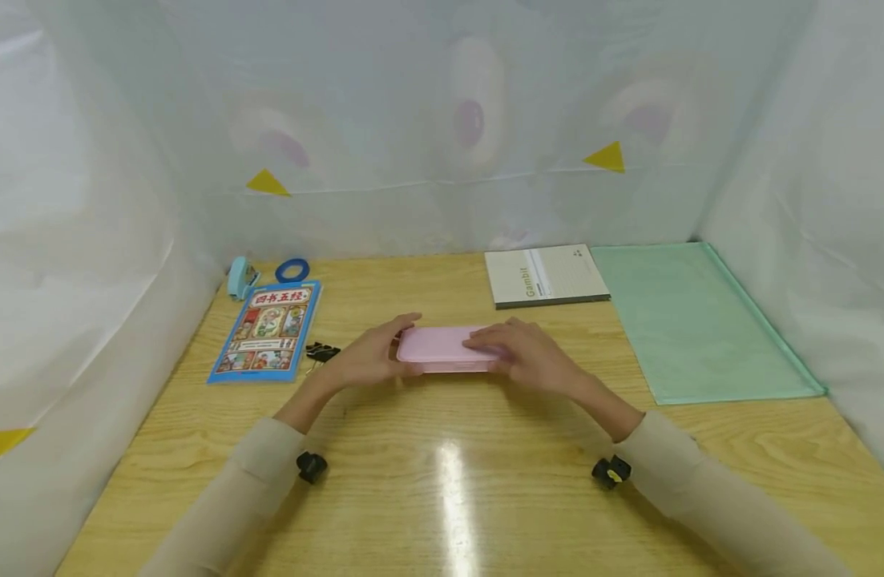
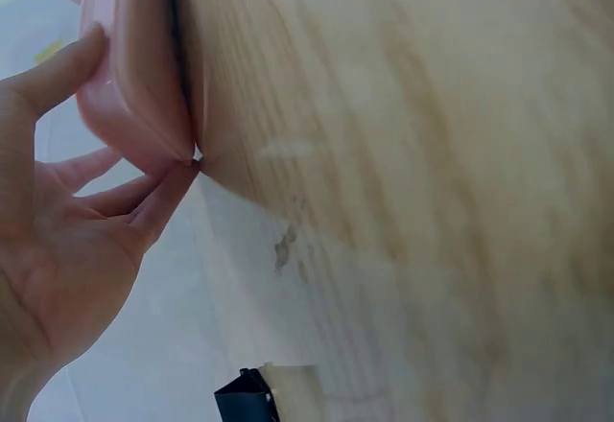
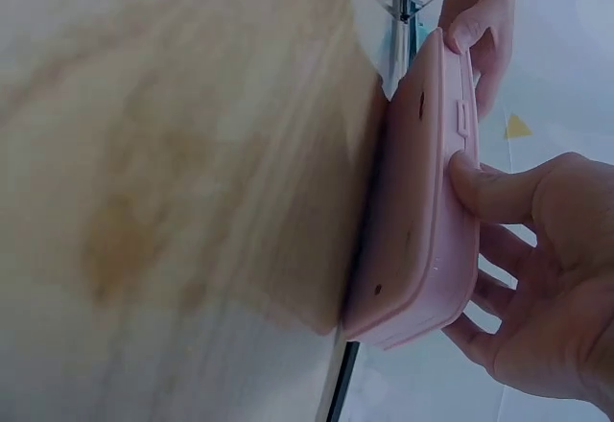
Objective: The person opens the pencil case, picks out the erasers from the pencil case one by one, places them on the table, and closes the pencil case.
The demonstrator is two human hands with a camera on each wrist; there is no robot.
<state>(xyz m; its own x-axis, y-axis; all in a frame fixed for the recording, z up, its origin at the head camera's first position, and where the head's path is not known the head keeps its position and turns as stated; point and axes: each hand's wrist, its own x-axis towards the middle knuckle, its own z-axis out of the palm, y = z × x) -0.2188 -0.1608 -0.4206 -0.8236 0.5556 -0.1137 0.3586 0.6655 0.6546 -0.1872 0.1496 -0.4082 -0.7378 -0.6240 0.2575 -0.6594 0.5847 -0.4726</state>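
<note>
At the middle of the desk (image 1: 384, 497), the case (image 1: 436, 346) is grasped from both ends: left grip (image 1: 373, 353) round its left end, right grip (image 1: 534, 354) at its right, fingers on top, thumb near side. Best to support both ends evenly, thumbs clear of the latch (image 3: 462, 118).

Blue-bordered book (image 1: 264, 332): "四书五经" in large red characters across the top of the cover; the print lower down is too small to read.
Pale-covered book (image 1: 567, 276): "Gambit", running sideways up the cover; its finer print is illegible.
</note>
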